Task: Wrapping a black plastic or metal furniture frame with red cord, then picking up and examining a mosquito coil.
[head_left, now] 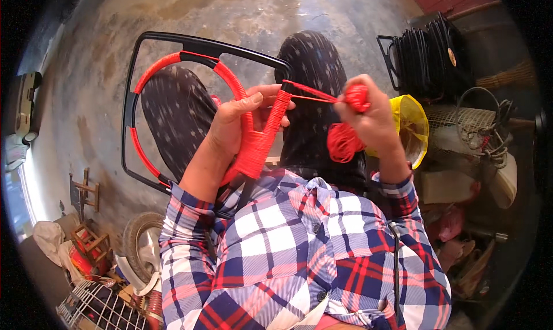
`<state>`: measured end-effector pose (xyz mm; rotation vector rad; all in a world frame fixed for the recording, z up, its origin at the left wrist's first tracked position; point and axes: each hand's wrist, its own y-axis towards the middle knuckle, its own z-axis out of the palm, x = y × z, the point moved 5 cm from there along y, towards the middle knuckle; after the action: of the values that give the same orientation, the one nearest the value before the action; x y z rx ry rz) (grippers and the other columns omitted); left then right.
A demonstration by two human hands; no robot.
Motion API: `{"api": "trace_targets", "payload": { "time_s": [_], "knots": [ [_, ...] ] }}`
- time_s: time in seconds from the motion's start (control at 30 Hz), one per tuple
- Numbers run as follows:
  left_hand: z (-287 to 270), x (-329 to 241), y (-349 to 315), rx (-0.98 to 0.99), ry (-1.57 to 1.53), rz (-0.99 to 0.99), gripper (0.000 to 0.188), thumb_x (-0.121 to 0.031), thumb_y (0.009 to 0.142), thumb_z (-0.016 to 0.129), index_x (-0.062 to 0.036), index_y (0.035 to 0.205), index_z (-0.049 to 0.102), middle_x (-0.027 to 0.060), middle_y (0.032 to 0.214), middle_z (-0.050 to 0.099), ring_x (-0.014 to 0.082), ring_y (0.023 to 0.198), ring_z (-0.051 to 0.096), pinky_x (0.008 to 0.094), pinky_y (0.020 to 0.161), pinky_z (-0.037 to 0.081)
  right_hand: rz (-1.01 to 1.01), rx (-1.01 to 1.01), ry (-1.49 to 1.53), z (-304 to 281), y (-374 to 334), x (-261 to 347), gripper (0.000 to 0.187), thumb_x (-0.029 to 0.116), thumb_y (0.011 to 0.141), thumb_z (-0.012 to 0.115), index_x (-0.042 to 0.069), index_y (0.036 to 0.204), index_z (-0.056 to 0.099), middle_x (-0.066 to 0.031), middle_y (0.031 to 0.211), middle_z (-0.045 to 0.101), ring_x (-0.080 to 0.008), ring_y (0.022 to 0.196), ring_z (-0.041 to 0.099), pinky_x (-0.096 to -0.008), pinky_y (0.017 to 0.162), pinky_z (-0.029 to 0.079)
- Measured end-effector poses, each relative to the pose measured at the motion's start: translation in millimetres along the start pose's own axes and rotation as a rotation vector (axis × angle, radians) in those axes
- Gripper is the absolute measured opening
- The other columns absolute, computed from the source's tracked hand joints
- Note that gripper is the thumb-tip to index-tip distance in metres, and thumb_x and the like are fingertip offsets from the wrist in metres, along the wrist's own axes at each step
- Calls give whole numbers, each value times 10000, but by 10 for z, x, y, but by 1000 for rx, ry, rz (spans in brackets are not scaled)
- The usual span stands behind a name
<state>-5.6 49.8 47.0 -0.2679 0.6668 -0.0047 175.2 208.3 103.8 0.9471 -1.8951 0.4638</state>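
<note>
A black, round-cornered rectangular frame with an inner ring (201, 46) is held over the lap, and all else is placed here by that frame. Its right side bar and the lower right of its ring are covered by tightly wound, glossy red cord (262, 144); shorter red bands are spaced around the ring, with black left bare between them. The wrapped side bar is grasped by the left hand (233, 115), whose fingertips are seen past the bar's outer edge. Just right of the frame, a red cord bundle (358, 97) is clenched in the right hand (373, 119), and strands are stretched from there to the bar's upper end. Below that fist, a loose red skein (344, 142) is hung. Farther right of the frame, a bright yellow, open-topped container (425, 125) and a stack of black frames (423, 56) are seen.
</note>
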Motion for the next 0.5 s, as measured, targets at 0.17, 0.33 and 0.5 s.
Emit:
{"api": "trace_targets", "payload": {
  "time_s": [0.17,0.33,0.5],
  "knots": [
    [22,-22,-16,-24,-12,32,641,-409,883,632,21,1348,536,200,1124,652,248,881,673,333,826,543,82,-199,252,-531,-272,-49,315,70,815,772,52,1018,533,-34,821,635,-114,729,618,-272,648,520],
    [-23,-22,-43,-53,-33,31,596,-391,889,627,17,1320,565,202,1113,656,248,881,670,337,818,542,31,-153,567,-931,-615,160,320,28,791,763,51,993,516,-52,775,594,-130,629,565,-248,604,490],
    [-15,-37,-27,-32,-32,34,565,-379,893,632,8,1302,583,207,1118,656,258,887,672,349,812,544,228,-311,518,-992,-666,33,261,-27,820,671,61,1014,519,-56,834,616,-119,660,561,-239,634,484]
  ]
}}
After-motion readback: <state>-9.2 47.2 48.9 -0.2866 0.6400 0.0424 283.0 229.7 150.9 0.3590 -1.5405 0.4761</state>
